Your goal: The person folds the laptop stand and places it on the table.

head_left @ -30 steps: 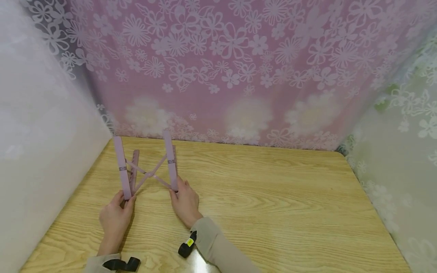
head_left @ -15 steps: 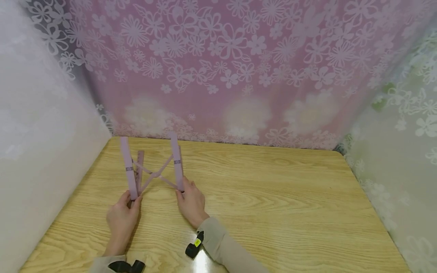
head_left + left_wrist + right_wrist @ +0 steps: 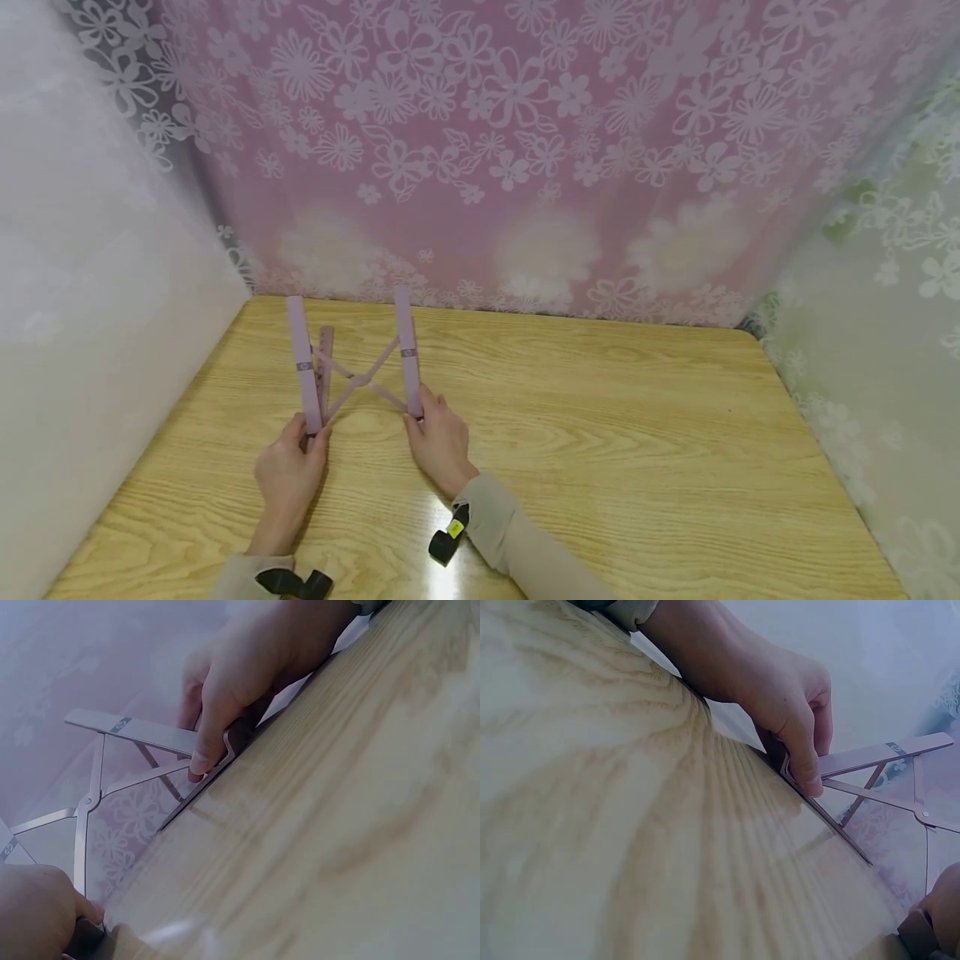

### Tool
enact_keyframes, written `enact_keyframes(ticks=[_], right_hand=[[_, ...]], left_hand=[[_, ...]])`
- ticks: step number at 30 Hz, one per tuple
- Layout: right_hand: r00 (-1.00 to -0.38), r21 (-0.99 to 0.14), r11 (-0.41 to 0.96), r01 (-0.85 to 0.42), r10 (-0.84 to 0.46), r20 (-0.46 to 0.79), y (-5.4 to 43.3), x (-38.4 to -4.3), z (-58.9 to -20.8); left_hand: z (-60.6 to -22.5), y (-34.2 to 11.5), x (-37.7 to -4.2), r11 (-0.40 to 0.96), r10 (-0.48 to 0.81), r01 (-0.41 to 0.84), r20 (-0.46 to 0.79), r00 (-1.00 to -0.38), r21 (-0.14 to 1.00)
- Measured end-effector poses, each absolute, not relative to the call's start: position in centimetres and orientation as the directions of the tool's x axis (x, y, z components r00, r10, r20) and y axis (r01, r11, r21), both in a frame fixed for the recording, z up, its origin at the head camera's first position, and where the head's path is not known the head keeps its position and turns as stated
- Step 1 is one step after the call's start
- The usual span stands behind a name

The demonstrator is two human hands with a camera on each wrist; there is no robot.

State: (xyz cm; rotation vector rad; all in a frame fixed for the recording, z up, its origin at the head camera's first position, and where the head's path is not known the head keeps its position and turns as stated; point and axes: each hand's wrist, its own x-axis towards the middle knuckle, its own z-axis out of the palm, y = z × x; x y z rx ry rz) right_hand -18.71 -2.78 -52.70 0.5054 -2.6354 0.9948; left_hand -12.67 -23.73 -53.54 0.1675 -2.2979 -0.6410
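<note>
Mauve, metallic-looking folding stand with long flat bars and crossed struts (image 3: pixel 361 380) was seen unfolded on the left half of the table. Its two sides were held apart, the struts spread in an X between them; upper bars were raised at the far ends, lower bars set close along the tabletop. Near end of the left side was pinched between thumb and fingers of the left hand (image 3: pixel 291 467); near end of the right side was gripped likewise by the right hand (image 3: pixel 441 442). Beige sleeves (image 3: pixel 517 533) were worn, with a black device (image 3: pixel 446 546) strapped at each wrist. Pale yellow wood-grain table (image 3: pixel 637 450) was backed by a pink curtain printed with white flowers (image 3: pixel 525 150) and flanked by whitish hangings (image 3: pixel 112 292)
</note>
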Motion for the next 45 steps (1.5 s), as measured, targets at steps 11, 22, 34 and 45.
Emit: enact_keyframes(ticks=[11, 22, 34, 45], right_hand=[[-0.904, -0.584, 0.701, -0.41, -0.226, 0.363, -0.9, -18.7, -52.6], [-0.921, -0.629, 0.681, -0.376, -0.201, 0.333, 0.7, -18.4, -52.7], [-0.927, -0.651, 0.666, -0.364, -0.193, 0.321, 2.9, -18.4, -52.5], [-0.927, -0.645, 0.673, -0.362, -0.186, 0.327, 4.1, -18.4, -52.4]], left_hand=[[-53.5, -22.2, -13.0, 0.861, -0.284, 0.093, 0.625, -0.727, 0.5], [-53.4, -20.7, -13.2, 0.853, -0.276, 0.113, 0.625, -0.73, 0.509], [-53.5, -18.9, -13.7, 0.861, -0.242, 0.141, 0.638, -0.732, 0.489], [-53.4, -17.7, -14.0, 0.859, -0.24, 0.142, 0.632, -0.737, 0.492]])
